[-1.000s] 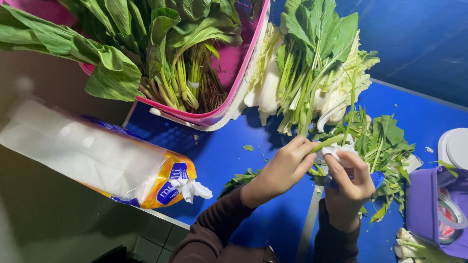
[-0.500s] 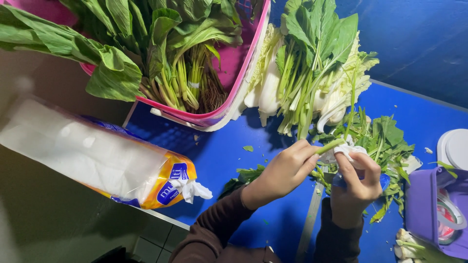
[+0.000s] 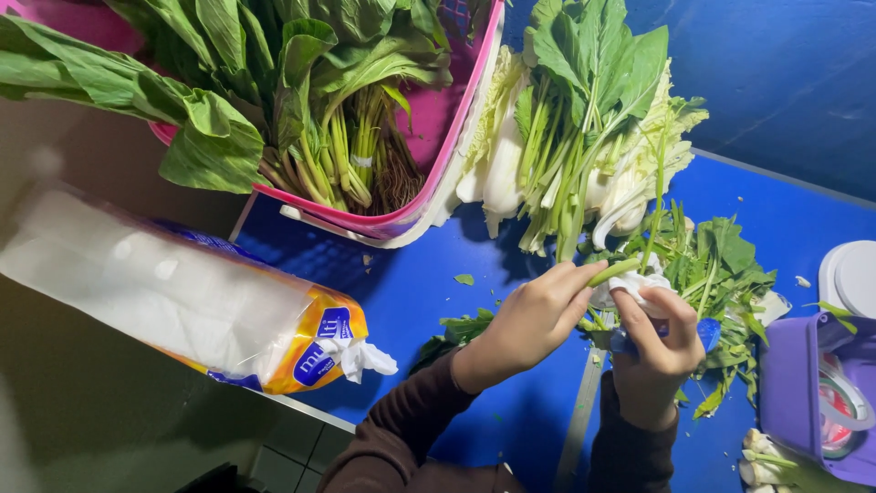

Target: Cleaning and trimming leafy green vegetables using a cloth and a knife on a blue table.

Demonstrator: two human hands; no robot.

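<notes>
The blue table (image 3: 438,301) carries everything, and the big pink plastic basket (image 3: 456,173) of long-stemmed leafy greens sits over its far left corner. Beside it, against the far edge, lean a bundle of pale white-stalked cabbage and green-leaved stems (image 3: 584,137). A clear plastic bag of white tissue with an orange and blue end (image 3: 182,301) lies off the left edge, near the corner closest to the person. A purple plastic container (image 3: 812,393) stands at the right edge, with a white round lid (image 3: 849,274) behind it.

In the middle of the table lies a loose heap of trimmed green leaves (image 3: 721,274). Just above it, the left hand (image 3: 525,324) pinches one green stalk (image 3: 613,270), its fingers (image 3: 570,278) closed on the stem's near end. The right hand (image 3: 662,347) is clamped on a crumpled white tissue (image 3: 630,290) wrapped against that same stalk, with something blue underneath that I cannot identify.

To handle the stalk well, my judgement is that the left hand's grip should stay close to the tissue so the thin stem does not bend or snap, while the right hand presses lightly, since the leaves bruise easily.
</notes>
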